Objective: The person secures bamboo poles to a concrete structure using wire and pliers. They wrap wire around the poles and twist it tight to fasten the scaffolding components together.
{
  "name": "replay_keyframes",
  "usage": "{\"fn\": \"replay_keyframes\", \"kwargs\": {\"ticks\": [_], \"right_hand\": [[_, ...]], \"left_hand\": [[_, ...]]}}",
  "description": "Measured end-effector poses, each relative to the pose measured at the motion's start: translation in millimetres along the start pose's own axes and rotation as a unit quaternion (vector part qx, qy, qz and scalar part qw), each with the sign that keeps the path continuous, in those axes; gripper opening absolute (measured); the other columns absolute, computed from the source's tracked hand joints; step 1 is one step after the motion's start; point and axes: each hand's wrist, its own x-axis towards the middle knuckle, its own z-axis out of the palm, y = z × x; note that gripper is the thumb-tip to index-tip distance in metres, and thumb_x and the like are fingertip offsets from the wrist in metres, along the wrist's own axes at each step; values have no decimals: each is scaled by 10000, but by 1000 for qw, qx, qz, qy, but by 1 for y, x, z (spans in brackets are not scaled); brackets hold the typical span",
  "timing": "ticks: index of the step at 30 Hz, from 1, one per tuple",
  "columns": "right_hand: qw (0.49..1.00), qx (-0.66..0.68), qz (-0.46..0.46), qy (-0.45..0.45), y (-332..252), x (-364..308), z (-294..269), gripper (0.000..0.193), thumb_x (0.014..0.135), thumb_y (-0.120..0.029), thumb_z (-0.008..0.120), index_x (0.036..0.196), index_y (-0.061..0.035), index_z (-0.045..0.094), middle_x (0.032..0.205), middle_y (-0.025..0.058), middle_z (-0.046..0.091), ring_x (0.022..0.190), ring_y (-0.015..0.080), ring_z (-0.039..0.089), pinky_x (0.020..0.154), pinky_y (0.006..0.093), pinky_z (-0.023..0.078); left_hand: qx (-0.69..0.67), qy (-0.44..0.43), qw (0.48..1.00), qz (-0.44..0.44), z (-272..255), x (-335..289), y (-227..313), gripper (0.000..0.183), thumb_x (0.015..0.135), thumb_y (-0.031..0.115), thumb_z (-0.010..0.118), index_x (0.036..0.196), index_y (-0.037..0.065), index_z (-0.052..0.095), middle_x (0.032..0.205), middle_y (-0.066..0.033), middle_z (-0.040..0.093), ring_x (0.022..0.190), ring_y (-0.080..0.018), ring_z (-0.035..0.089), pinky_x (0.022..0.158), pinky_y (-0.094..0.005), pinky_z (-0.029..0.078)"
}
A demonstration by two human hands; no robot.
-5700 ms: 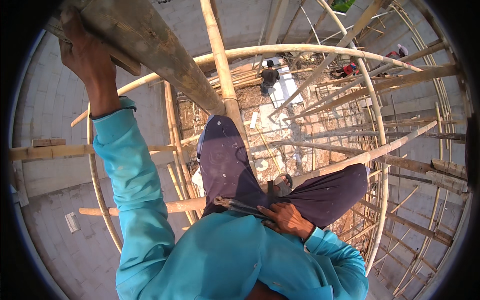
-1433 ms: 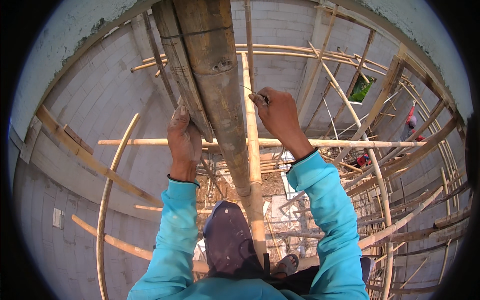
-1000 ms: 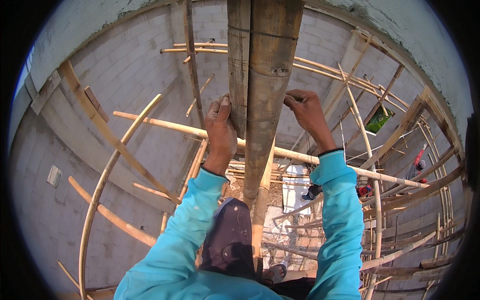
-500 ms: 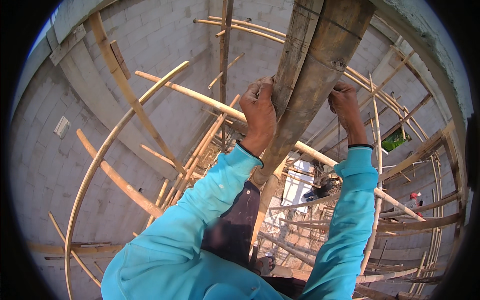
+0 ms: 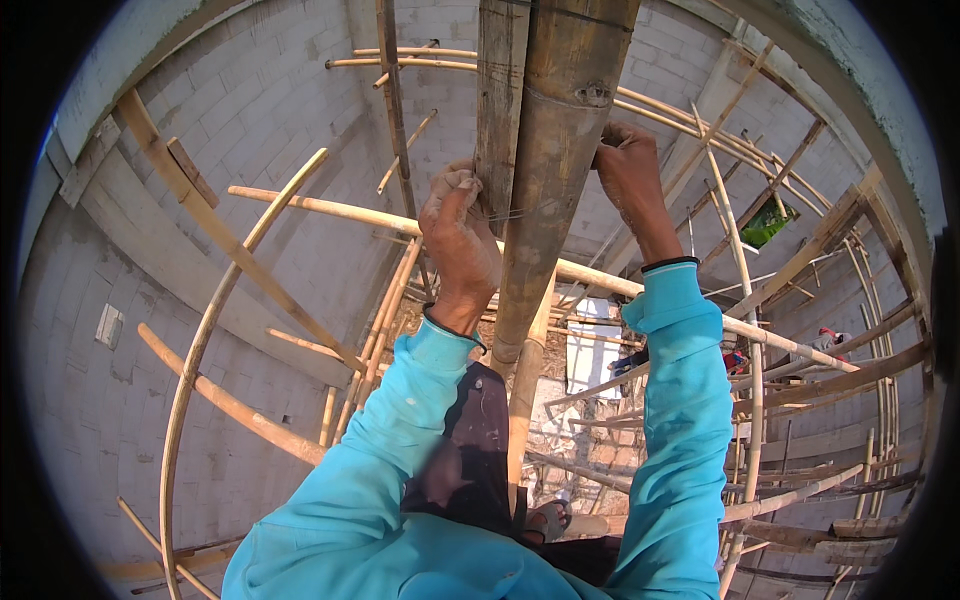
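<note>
**High on the bamboo scaffold, both hands at the pole**

Between our two raised hands runs a thick upright bamboo pole (image 5: 555, 190), with a flat wooden plank (image 5: 498, 100) lying against its left side. Our left hand (image 5: 458, 235) is closed around the plank's edge, fingers curled, and a thin wire (image 5: 505, 214) crosses from just beside its fingertips onto the pole. Our right hand (image 5: 628, 180) is clenched against the far side of the pole, at a slightly higher level; we cannot tell what it pinches, since the pole hides its fingertips. Both arms in turquoise sleeves (image 5: 690, 400) reach up from the lower edge, elbows bent, wrists straight.

Below the hands, a long horizontal bamboo rail (image 5: 330, 207) passes behind the pole, and a grey block wall (image 5: 200, 330) stands beyond the left hand.

Compared with half a second ago, the pole now stands nearly vertical in view instead of leaning, the left hand sits lower and further left, and the hands are wider apart.
</note>
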Motion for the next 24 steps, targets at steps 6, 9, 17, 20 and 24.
{"fn": "replay_keyframes", "kwargs": {"ticks": [6, 9, 17, 20, 24], "right_hand": [[985, 87, 117, -93, -9, -2, -12, 221, 895, -95, 667, 968, 100, 743, 759, 80, 701, 652, 107, 594, 582, 284, 452], [984, 130, 97, -76, -15, -13, -16, 209, 919, -93, 636, 963, 91, 726, 794, 90, 706, 631, 88, 556, 537, 269, 412], [970, 180, 145, -72, -41, -42, -40, 316, 944, -227, 676, 932, 87, 708, 833, 130, 698, 667, 121, 546, 604, 305, 439], [994, 40, 60, -77, -45, -51, -28, 381, 951, -299, 675, 939, 80, 713, 829, 117, 692, 664, 145, 539, 638, 332, 446], [996, -30, 33, -81, -40, -55, -31, 398, 959, -326, 650, 981, 64, 725, 807, 94, 676, 699, 151, 544, 666, 331, 443]], "left_hand": [[39, -31, 998, -40, 1, -7, 1, 309, 939, 128, 558, 1187, -52, 605, 1163, -68, 593, 1166, -170, 526, 1067, -344, 356], [87, -29, 995, -26, 10, -14, 4, 238, 923, 128, 600, 1080, -46, 640, 1240, -86, 541, 1224, -170, 487, 1064, -334, 342], [179, -6, 983, 42, 20, -18, 0, 207, 923, 151, 698, 955, -52, 674, 1461, -207, 425, 1389, -239, 404, 1086, -366, 369], [220, -7, 971, 98, 27, -21, -1, 218, 928, 150, 710, 963, -62, 672, 1499, -221, 405, 1367, -256, 440, 1108, -380, 362], [244, -8, 965, 98, 28, -24, -1, 236, 934, 172, 721, 972, -57, 680, 1487, -226, 413, 1346, -270, 474, 1098, -378, 378]]}}
